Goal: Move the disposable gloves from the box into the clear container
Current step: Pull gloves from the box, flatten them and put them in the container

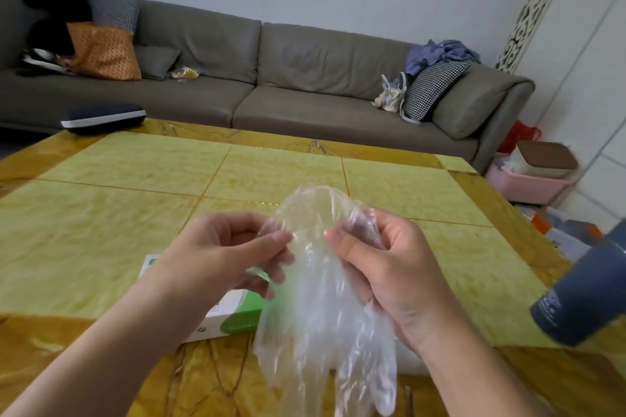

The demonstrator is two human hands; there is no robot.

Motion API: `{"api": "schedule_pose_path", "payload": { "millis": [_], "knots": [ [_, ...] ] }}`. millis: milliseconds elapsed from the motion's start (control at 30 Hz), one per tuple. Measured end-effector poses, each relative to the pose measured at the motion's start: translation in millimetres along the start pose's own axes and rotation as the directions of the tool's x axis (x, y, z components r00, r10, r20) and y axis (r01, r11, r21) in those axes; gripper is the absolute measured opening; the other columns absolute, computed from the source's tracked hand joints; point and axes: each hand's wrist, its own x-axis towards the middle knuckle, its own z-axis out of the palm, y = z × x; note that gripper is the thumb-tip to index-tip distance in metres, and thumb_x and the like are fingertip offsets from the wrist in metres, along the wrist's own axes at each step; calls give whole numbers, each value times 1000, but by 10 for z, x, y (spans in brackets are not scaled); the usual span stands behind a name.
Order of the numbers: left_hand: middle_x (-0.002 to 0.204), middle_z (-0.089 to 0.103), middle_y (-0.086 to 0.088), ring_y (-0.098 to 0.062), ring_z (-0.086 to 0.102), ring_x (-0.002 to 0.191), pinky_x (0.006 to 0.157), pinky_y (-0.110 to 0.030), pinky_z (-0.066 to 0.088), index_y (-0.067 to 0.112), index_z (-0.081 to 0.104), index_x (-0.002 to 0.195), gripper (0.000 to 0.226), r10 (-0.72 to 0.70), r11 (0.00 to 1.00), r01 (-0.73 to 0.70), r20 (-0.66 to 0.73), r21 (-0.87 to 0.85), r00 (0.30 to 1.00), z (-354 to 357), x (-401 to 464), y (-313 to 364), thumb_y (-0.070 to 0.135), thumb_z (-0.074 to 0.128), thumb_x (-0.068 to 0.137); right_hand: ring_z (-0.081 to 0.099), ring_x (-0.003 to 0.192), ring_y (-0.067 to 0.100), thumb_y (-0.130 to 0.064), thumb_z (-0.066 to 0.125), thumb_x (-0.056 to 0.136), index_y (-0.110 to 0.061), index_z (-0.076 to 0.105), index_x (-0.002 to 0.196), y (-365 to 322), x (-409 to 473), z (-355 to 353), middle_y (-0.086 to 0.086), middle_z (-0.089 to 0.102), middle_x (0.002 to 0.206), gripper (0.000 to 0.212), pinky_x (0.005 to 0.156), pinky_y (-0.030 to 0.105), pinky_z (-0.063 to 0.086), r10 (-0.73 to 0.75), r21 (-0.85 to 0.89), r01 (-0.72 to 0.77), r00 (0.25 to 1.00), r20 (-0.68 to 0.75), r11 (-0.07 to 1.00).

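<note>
A: Item one, far left?

B: A dark case (pixel 103 118) was noted on the far edge of the table (pixel 101 213), well apart from the work.

A: Next?

B: The box (pixel 233 311), white and green, was recorded lying flat on the table under the left hand (pixel 230 254). That hand was held above it, thumb and fingers pinched on the upper edge of the gloves (pixel 321 298).

A: The gloves themselves?

B: A thin clear bunch was logged in mid-air between the hands, its fingers hanging down toward the table's near edge. It was already out of the box.

A: And the right hand (pixel 382 267)?

B: Closed round the bunch's upper right part, film gathered in the curled fingers.

A: Further right?

B: A dark grey cylinder (pixel 589 288) was entered at the frame's edge; what it is could not be told.

A: The container?

B: None could be made out. A pale patch low behind the gloves may be it, but that was not settled.

A: Step in hand?

B: Judged as the transfer, mid-carry. The next move would call for the container to be located and the limp bunch gathered so that nothing trails over its rim.
</note>
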Motion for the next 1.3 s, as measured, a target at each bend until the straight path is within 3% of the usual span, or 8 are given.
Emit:
{"api": "schedule_pose_path", "payload": {
  "millis": [233, 467, 533, 667, 767, 900, 1067, 1300],
  "knots": [
    [85, 72, -22, -27, 65, 65, 58, -30, 58, -1, 75, 101, 22, 4, 997, -13, -129, -76, 992, -13, 6, -25, 16, 61, 99, 40, 43, 22, -8, 69, 98, 1, 62, 92, 78, 73, -130, 15, 57, 60, 13, 43, 31, 30, 31, 110, -15, 988, -148, 994],
    [80, 70, -21, -30, 63, 62, 57, -29, 58, -1, 74, 104, 20, 7, 998, -14, -116, -64, 993, -9, 26, -59, 13, 61, 98, 55, 54, 23, -10, 71, 92, -7, 64, 94, 19, 91, -228, 13, 64, 71, 8, 47, 28, 44, 80, 192, -70, 996, -47, 979],
    [81, 71, -23, -30, 63, 61, 57, -29, 58, 0, 75, 103, 20, 10, 999, -13, -76, -37, 997, 5, 22, -64, 13, 62, 97, 63, 62, 27, -20, 77, 88, -5, 69, 100, 21, 88, -244, 13, 70, 76, 21, 55, 35, 51, 141, 114, -146, 989, 49, 983],
    [86, 72, -26, -29, 65, 60, 58, -31, 60, 2, 78, 100, 23, -11, 1000, 9, -77, -16, 997, -9, 41, -75, 19, 69, 88, 64, 59, 30, -2, 67, 95, 4, 70, 97, 44, 93, -277, 20, 73, 75, 7, 57, 37, 49, 118, 55, -118, 993, 3, 991],
    [87, 73, -27, -28, 67, 62, 58, -30, 61, 3, 79, 92, 18, -36, 998, 31, -124, -48, 992, -25, 49, -70, 18, 74, 83, 70, 67, 36, -9, 68, 97, 0, 70, 103, -10, 107, -378, 21, 77, 87, 11, 59, 36, 53, 144, -2, -144, 987, 76, 990],
    [83, 75, -22, -29, 69, 63, 58, -33, 60, 3, 80, 89, 12, -52, 984, 47, 21, 170, 998, 137, 83, 18, 14, 75, 87, 73, 70, 38, -12, 78, 92, 3, 74, 102, -13, 103, -523, 22, 77, 88, 18, 57, 35, 52, 167, -151, -138, 965, 202, 979],
    [97, 80, -7, -23, 77, 89, 79, -38, 61, 15, 72, 112, 38, -122, 967, 89, 128, 240, 984, 264, 81, 89, 39, 73, 82, 64, 54, 27, -1, 74, 93, 4, 71, 93, 97, 128, -627, 22, 75, 79, 6, 44, 30, 45, 117, -94, -115, 993, 15, 989],
    [71, 66, -13, -27, 60, 65, 68, -41, 54, 6, 78, 87, 20, -108, 974, 97, 45, 204, 993, 206, 93, -79, 25, 76, 81, 59, 50, 22, -1, 73, 94, 5, 69, 94, 171, 120, -876, 19, 75, 78, 7, 42, 28, 41, 136, -96, -145, 987, -91, 985]
  ]
}}
